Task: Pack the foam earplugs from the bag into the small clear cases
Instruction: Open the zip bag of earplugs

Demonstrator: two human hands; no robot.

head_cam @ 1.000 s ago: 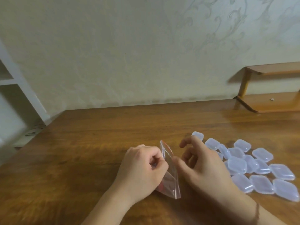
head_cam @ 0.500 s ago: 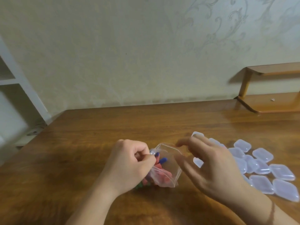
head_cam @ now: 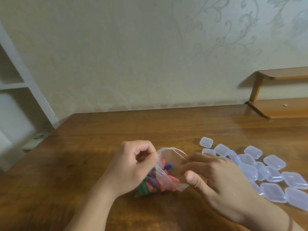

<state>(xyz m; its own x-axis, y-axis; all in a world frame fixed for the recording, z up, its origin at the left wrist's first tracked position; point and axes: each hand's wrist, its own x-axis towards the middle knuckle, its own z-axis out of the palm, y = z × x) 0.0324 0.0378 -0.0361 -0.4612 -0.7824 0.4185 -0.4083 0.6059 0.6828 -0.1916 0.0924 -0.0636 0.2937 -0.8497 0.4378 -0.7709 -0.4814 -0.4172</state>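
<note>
A clear zip bag [head_cam: 170, 157] lies on the wooden table [head_cam: 100, 139] in front of me, its mouth pulled wide. Inside it are several foam earplugs [head_cam: 150, 182] in red, green, purple and blue. My left hand [head_cam: 133, 165] pinches the bag's left lip between thumb and fingers. My right hand [head_cam: 215, 179] grips the right lip, fingertips at the rim and thumb under it. To the right, several small clear cases [head_cam: 260, 169] lie closed in a loose heap.
A low wooden shelf unit [head_cam: 281, 107] stands at the table's back right against the patterned wall. A white shelving frame [head_cam: 20, 84] rises beyond the table's left edge.
The bag, flat and edge-on a second ago, has been pulled open by both hands. The coloured earplugs inside have come into sight.
</note>
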